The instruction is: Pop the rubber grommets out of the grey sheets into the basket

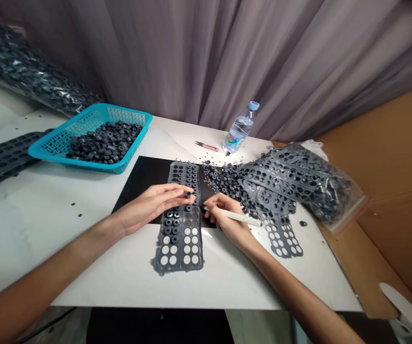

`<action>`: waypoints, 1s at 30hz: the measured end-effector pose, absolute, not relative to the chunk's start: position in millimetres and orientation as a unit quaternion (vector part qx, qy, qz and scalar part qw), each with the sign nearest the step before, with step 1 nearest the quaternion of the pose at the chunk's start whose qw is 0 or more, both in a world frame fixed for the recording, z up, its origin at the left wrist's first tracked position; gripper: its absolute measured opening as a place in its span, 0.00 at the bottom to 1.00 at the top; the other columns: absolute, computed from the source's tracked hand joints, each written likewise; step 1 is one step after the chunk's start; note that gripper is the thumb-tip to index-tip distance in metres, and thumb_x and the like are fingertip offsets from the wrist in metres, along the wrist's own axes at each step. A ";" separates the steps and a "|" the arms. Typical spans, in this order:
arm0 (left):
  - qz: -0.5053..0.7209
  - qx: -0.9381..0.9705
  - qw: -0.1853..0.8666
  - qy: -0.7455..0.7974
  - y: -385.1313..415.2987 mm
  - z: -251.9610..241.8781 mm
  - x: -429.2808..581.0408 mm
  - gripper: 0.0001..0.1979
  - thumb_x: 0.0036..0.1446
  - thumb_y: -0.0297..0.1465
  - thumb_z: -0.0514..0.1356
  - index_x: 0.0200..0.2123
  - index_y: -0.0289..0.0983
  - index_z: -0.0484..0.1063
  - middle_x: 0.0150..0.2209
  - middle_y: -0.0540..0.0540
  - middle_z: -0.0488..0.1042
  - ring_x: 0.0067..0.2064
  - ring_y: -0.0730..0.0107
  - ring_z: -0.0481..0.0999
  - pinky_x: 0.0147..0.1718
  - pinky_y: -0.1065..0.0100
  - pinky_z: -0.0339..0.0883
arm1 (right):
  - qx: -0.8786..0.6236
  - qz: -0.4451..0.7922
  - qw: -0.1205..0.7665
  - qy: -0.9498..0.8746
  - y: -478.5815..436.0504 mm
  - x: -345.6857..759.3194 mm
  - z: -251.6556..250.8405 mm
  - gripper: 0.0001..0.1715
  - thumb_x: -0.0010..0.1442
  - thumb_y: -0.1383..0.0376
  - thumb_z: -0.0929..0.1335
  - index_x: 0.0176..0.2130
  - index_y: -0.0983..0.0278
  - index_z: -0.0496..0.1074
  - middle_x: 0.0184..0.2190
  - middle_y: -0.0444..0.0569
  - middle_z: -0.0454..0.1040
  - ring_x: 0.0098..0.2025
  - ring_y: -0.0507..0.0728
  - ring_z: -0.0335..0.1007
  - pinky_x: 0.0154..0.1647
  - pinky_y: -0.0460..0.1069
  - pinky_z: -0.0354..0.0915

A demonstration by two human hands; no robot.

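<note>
A long dark rubber sheet (182, 246) with rows of round holes lies across a black mat (144, 179) and the white table. Some holes in its middle hold small black rings; those at the near end show white. My left hand (161, 203) is over the sheet, its fingers closed round a small black ring (188, 195). Just right of the sheet, my right hand (227, 215) grips a white pen-like tool (239, 218), its tip pointing left toward the sheet.
A blue basket (125, 165) of black rings stands back left, near a large bag (41, 81) of parts. Behind are snips (207, 146) and a water bottle (239, 130). Loose rings and punched sheets (273, 179) pile up at right beside a plastic bag (345, 200).
</note>
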State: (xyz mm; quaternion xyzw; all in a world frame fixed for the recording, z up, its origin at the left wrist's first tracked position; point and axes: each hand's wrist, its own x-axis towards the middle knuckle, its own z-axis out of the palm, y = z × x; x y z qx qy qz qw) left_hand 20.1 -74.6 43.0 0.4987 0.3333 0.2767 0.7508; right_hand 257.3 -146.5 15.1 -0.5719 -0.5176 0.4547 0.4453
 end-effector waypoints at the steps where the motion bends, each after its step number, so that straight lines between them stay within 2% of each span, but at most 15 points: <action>1: 0.270 0.496 0.757 0.329 -75.3 43.4 20.1 0.14 0.69 0.37 0.64 0.52 0.38 0.81 0.58 0.38 0.80 0.62 0.55 0.78 0.68 0.57 0.66 | -0.574 0.453 0.444 -0.519 -146.7 257.2 15.1 0.06 0.64 0.62 0.69 0.36 0.62 0.73 0.28 0.45 0.77 0.25 0.51 0.67 0.23 0.45 0.61; 12: 0.242 0.486 0.776 0.321 -78.3 45.9 20.1 0.15 0.67 0.36 0.66 0.53 0.38 0.82 0.54 0.38 0.83 0.65 0.52 0.75 0.71 0.54 0.60 | -0.574 0.444 0.429 -0.538 -147.1 256.7 16.7 0.05 0.63 0.63 0.69 0.36 0.62 0.74 0.29 0.45 0.77 0.26 0.52 0.68 0.24 0.45 0.61; 19: 0.228 0.526 0.750 0.329 -77.6 44.2 19.9 0.19 0.67 0.41 0.65 0.55 0.37 0.80 0.53 0.36 0.83 0.63 0.49 0.77 0.66 0.52 0.67 | -0.574 0.437 0.421 -0.550 -147.8 257.7 16.4 0.05 0.64 0.63 0.69 0.36 0.62 0.74 0.29 0.45 0.77 0.27 0.52 0.70 0.27 0.46 0.62; 21: 0.269 0.577 0.681 0.361 -73.2 49.4 14.5 0.20 0.66 0.43 0.65 0.56 0.38 0.80 0.51 0.37 0.84 0.59 0.49 0.81 0.63 0.50 0.71 | -0.573 0.437 0.420 -0.552 -148.4 257.4 16.4 0.05 0.64 0.63 0.69 0.36 0.62 0.73 0.29 0.45 0.77 0.27 0.53 0.70 0.27 0.46 0.63; 22: 0.312 0.613 0.610 0.394 -69.5 53.2 9.0 0.20 0.65 0.43 0.65 0.55 0.39 0.80 0.51 0.38 0.84 0.57 0.49 0.82 0.62 0.49 0.72 | -0.571 0.437 0.420 -0.554 -148.6 257.1 16.4 0.05 0.64 0.63 0.69 0.36 0.62 0.73 0.29 0.45 0.77 0.28 0.53 0.71 0.28 0.47 0.63; 24: 0.412 0.672 0.395 0.472 -58.5 61.2 -7.8 0.18 0.65 0.44 0.65 0.55 0.43 0.79 0.52 0.43 0.84 0.54 0.52 0.83 0.62 0.50 0.72 | -0.565 0.438 0.420 -0.559 -148.8 256.4 16.3 0.05 0.65 0.63 0.69 0.36 0.61 0.73 0.30 0.46 0.77 0.30 0.54 0.72 0.30 0.47 0.65; 26: 0.455 0.695 0.202 0.518 -44.2 66.5 -29.9 0.17 0.69 0.42 0.61 0.56 0.44 0.78 0.55 0.49 0.81 0.56 0.55 0.81 0.63 0.52 0.69 | -0.558 0.437 0.421 -0.566 -148.7 255.4 16.5 0.05 0.66 0.63 0.69 0.37 0.61 0.74 0.31 0.46 0.77 0.32 0.55 0.74 0.32 0.48 0.66; 28: 0.451 0.708 0.112 0.532 -29.4 66.8 -51.6 0.18 0.72 0.41 0.58 0.59 0.43 0.76 0.56 0.52 0.79 0.56 0.55 0.80 0.63 0.53 0.67 | -0.553 0.434 0.417 -0.576 -148.9 253.9 17.6 0.06 0.67 0.62 0.68 0.38 0.61 0.74 0.32 0.46 0.78 0.33 0.55 0.74 0.33 0.48 0.66; 30: 0.428 0.731 0.078 0.526 -17.9 63.3 -67.1 0.18 0.72 0.40 0.57 0.58 0.41 0.76 0.59 0.54 0.76 0.61 0.51 0.76 0.67 0.52 0.62 | -0.544 0.436 0.408 -0.589 -149.6 252.0 19.4 0.08 0.69 0.61 0.67 0.39 0.62 0.74 0.32 0.46 0.78 0.33 0.55 0.74 0.34 0.48 0.66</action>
